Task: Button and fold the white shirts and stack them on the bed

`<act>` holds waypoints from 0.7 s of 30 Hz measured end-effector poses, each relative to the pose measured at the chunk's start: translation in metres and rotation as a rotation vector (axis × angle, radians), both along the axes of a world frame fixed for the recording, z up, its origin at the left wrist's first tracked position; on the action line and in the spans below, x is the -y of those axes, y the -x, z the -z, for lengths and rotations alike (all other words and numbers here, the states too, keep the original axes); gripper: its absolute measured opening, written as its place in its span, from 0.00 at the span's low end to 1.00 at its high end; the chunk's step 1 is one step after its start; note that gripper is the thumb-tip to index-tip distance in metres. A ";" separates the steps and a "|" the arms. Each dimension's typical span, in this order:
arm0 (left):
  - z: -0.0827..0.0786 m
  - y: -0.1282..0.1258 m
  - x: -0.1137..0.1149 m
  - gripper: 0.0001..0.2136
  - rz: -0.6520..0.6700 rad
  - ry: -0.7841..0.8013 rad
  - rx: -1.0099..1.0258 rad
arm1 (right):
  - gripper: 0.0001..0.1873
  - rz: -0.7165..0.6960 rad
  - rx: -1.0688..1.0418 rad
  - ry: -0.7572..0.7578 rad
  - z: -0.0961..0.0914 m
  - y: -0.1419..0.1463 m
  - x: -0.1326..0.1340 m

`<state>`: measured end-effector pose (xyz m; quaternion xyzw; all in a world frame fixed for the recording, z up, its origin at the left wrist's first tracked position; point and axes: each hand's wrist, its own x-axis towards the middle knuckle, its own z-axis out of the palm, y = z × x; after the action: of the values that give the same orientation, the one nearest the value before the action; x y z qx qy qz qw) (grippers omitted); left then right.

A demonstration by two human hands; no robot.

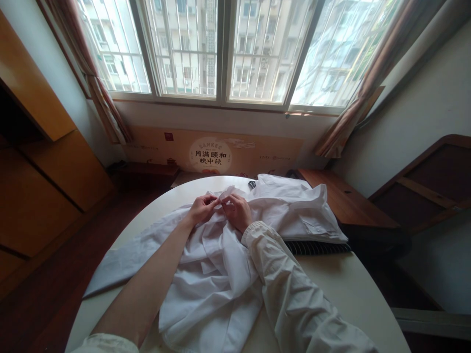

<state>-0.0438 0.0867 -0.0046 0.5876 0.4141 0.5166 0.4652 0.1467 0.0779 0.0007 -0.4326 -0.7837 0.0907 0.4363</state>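
A white shirt [217, 274] lies spread and rumpled on the round white table [331, 279], one sleeve stretching out to the left. Near its upper edge, by what looks like the collar, my left hand [203, 208] pinches the cloth with thumb and fingertips. My right hand [237, 211] grips the same spot from the other side, its fingers bent and almost touching those of the left. Whether a button sits between the fingertips is too small to tell.
Folded white clothing [294, 206] rests at the table's right on a dark striped cloth [320, 247]. Beyond the right edge stands a brown wooden desk [353, 206]. A printed banner [250, 147] hangs below the barred window; wooden cabinets [33, 196] are at left.
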 end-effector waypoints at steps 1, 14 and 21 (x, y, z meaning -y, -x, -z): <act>0.000 0.000 -0.001 0.24 0.011 -0.001 0.007 | 0.04 0.009 -0.017 0.014 0.000 0.000 0.000; -0.002 0.002 0.002 0.23 -0.104 -0.017 0.036 | 0.05 0.014 -0.034 0.012 0.007 0.001 -0.006; 0.006 -0.001 -0.002 0.23 -0.137 -0.057 -0.067 | 0.06 0.117 -0.021 0.038 0.004 0.001 -0.004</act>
<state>-0.0433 0.0885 -0.0109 0.5878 0.4538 0.5389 0.3977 0.1461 0.0823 -0.0036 -0.4850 -0.7505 0.0843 0.4409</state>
